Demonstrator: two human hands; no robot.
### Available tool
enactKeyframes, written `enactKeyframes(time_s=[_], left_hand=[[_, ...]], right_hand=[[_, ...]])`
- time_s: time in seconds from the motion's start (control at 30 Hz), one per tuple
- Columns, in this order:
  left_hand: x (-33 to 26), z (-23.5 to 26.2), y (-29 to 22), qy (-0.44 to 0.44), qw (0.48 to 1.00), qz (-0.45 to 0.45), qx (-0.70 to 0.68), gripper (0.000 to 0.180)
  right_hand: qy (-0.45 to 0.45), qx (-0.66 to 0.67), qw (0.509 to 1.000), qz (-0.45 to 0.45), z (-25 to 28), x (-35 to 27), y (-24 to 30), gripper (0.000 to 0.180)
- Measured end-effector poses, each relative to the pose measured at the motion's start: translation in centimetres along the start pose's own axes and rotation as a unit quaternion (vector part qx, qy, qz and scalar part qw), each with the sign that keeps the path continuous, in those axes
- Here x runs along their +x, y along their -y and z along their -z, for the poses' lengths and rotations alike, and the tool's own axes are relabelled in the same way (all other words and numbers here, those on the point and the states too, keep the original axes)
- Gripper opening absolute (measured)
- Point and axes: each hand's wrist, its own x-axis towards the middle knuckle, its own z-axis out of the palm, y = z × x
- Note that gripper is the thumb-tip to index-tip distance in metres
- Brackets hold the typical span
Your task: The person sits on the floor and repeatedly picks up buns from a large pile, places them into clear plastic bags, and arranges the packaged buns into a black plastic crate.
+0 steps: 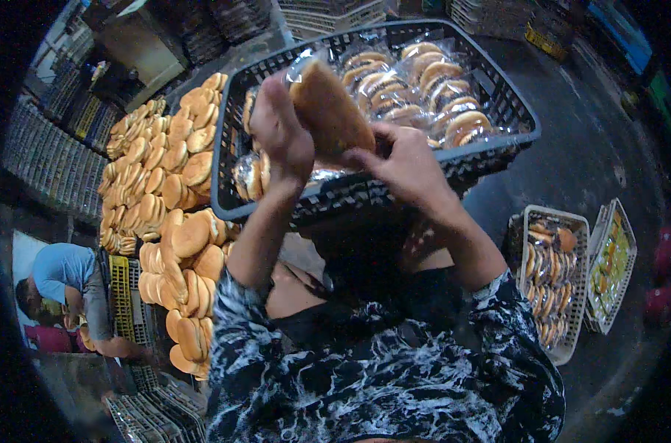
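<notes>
Bread (328, 111) sits between both hands above the black plastic crate (514, 137), its broad face brown and smooth, clear film glinting near its top. The right hand (409, 162) has a narrow grip, pinching a lower corner between thumb and fingers; the left hand (284, 133) lies along the other side, too blurred to tell how firmly it holds. Rows of glossy bagged buns (439, 88) already fill much of the latticed crate; the work looks partway done, since many rounded, golden loose buns (191, 235) lie unbagged at left.

Bagged buns (440, 83) in basket (490, 146), bread pile (158, 164) left, crate (581, 273) right
</notes>
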Motion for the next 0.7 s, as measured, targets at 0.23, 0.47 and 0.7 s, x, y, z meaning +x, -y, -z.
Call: enactKeyframes(time_s=[0.23,0.47,0.7], left_hand=[[9.8,-0.4,16.4,0.502,0.778,-0.129,0.354,0.03],[12.5,-0.2,21.5,0.314,0.743,-0.193,0.559,0.078],[14.0,1.6,16.1,0.376,0.684,0.11,0.615,0.06]], right_hand=[[-0.098,-0.303,0.946,0.061,0.0,2.4,-4.8,0.053],[-0.057,-0.239,0.967,-0.064,0.9,2.4,-3.5,0.041],[-0.069,-0.195,0.977,-0.05,0.4,2.5,-3.4,0.048]])
